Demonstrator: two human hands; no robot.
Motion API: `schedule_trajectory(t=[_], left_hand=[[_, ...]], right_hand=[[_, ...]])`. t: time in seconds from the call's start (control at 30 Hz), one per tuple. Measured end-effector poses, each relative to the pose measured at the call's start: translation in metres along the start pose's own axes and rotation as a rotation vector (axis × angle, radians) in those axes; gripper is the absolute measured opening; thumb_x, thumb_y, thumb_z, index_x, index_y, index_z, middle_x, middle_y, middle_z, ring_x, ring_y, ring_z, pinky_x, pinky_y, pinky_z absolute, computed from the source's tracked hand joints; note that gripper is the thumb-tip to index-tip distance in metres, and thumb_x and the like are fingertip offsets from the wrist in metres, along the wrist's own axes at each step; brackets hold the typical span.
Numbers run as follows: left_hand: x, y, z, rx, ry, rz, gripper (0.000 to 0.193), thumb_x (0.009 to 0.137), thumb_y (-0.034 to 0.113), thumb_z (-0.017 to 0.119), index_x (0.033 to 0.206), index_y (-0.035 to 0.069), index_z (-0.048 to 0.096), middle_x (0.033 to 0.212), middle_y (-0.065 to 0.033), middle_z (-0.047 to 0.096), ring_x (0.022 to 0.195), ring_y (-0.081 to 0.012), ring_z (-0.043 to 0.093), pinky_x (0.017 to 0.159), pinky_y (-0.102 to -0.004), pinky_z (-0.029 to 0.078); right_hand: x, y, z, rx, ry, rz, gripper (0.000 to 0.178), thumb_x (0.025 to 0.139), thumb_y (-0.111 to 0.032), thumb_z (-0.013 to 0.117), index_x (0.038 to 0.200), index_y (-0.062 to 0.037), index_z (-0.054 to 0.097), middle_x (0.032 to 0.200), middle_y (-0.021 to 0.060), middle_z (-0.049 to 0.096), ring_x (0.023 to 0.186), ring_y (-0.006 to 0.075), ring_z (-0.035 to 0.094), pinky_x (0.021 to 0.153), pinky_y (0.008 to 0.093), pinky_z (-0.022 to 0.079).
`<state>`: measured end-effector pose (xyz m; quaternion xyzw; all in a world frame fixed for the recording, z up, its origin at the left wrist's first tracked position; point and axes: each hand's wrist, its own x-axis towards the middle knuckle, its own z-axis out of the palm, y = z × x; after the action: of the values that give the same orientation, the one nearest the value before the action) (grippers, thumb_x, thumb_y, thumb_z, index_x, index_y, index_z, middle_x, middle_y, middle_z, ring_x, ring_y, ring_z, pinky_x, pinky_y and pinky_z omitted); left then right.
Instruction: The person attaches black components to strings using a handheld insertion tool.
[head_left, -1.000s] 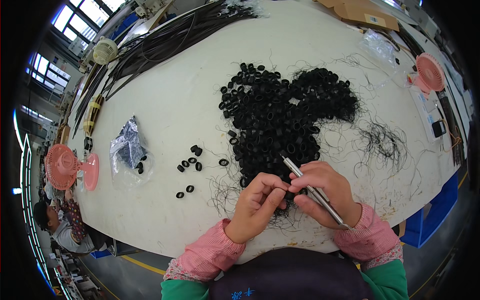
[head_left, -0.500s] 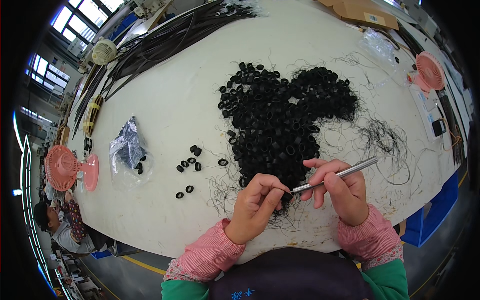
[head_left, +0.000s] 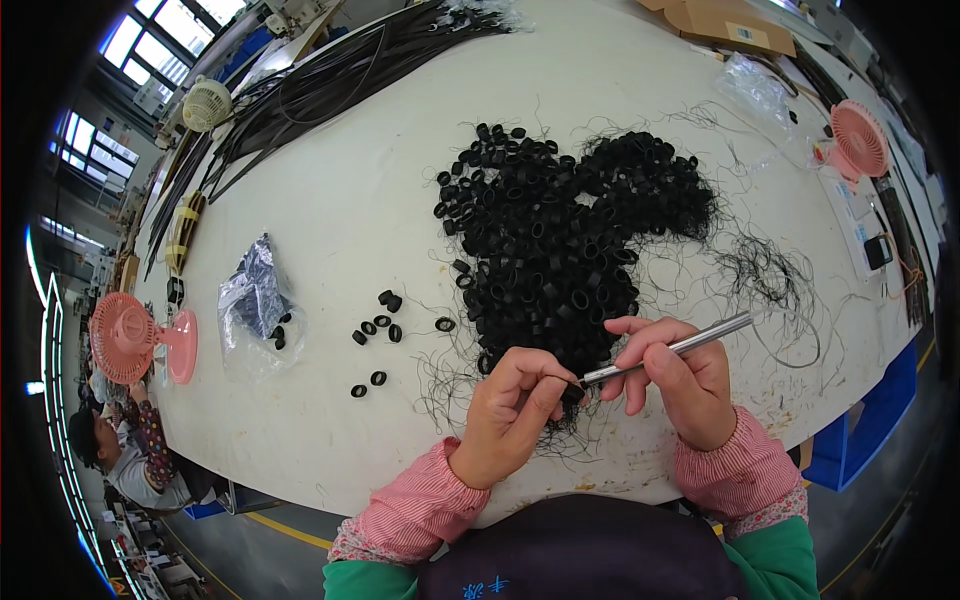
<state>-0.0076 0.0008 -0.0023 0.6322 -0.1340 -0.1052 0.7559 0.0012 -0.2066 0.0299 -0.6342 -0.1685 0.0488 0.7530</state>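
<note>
Swung, since a second ago, from pointing out over the pile of black rings [head_left: 540,270] to tip-in at the left hand [head_left: 512,405], with the silver pen-like tool [head_left: 715,332] gripped in the right hand [head_left: 695,388] and a small black ring [head_left: 573,393], partly hidden, pinched in the left, probably for steadiness beside the tip. Free to move leftward over the white table [head_left: 330,440] toward loose rings [head_left: 382,321], but hemmed in ahead by the pile and behind by the near edge.

Hands [head_left: 516,417], two, bare. Oversleeves [head_left: 425,497], one pair: pink and white, finely striped, gathered at the wrists. Bands [head_left: 768,522], at the upper ends of the oversleeves: small floral print, reddish on pale. Sleeves [head_left: 775,558], green, plain, beyond the bands. Torso garment [head_left: 590,550]: I read it, from my remote post, as very dark purple. Marking [head_left: 486,587]: blue, low on its front, left of centre.
</note>
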Motion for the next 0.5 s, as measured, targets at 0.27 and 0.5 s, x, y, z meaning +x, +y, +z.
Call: schedule_trajectory(t=[0.27, 0.5], left_hand=[[0.000, -0.001, 0.001, 0.034, 0.015, 0.042, 0.010, 0.097, 0.004, 0.050, 0.107, 0.003, 0.050, 0.093, -0.0080, 0.063, 0.077, -0.0088, 0.060, 0.063, -0.0191, 0.047], [-0.004, -0.006, 0.003, 0.155, 0.066, 0.203, 0.011, 0.092, 0.002, 0.058, 0.104, 0.002, 0.059, 0.101, -0.0119, 0.068, 0.072, -0.0098, 0.061, 0.060, -0.0217, 0.050]], right_hand=[[0.000, 0.000, 0.011, 0.026, 0.126, 0.058, 0.015, 0.089, -0.012, 0.063, 0.102, -0.0043, 0.060, 0.079, 0.0023, 0.065, 0.075, 0.0140, 0.065, 0.092, 0.0364, 0.043], [0.002, 0.006, 0.009, -0.645, -0.021, -0.273, 0.043, 0.072, -0.001, 0.073, 0.111, -0.0086, 0.057, 0.090, 0.0024, 0.064, 0.081, 0.0177, 0.061, 0.075, 0.0315, 0.047]])
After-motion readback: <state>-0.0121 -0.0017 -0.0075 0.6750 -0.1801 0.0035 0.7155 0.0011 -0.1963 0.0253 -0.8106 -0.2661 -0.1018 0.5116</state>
